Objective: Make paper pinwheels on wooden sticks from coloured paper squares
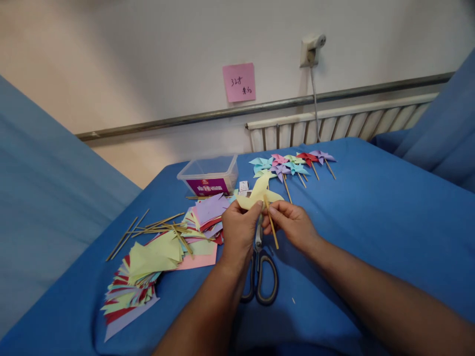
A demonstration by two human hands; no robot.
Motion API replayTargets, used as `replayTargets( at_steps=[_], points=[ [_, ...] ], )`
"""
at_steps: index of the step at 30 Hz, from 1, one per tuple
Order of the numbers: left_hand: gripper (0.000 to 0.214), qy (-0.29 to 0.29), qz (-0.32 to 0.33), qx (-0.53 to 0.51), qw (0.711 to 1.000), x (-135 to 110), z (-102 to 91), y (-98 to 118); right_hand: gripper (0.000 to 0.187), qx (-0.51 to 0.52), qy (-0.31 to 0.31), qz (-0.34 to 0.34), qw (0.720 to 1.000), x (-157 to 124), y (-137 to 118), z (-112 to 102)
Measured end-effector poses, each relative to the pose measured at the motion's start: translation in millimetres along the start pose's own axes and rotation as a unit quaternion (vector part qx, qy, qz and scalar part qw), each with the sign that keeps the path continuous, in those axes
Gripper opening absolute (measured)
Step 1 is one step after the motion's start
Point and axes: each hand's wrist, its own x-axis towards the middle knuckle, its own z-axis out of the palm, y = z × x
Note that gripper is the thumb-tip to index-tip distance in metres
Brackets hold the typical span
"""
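Left fingers (pixel 255 209) pinch the yellow pinwheel's (pixel 261 189) near side, right fingers (pixel 279 214) its stick (pixel 273 233).

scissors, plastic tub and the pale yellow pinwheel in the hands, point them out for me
scissors (pixel 259 244): head view, on the pivot above the handles
plastic tub (pixel 210 186): head view, on its labelled front wall
pale yellow pinwheel (pixel 260 192): head view, on the paper near its middle
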Motion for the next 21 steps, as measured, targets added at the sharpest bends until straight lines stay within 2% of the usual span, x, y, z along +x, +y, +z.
replayTargets(
  at_steps=[12,21],
  points=[
    [0.025,0.002,0.005,0.011,1.0,2.4,-0.8,-2.7,0.045,0.019,0.001,0.011,1.0,0.6,-1.8,2.1],
    [0.024,0.009,0.008,-0.004,1.0,0.5,0.0,-0.3,0.04,0.012,0.009,0.004,1.0,-1.0,-2.3,4.0]
  ],
)
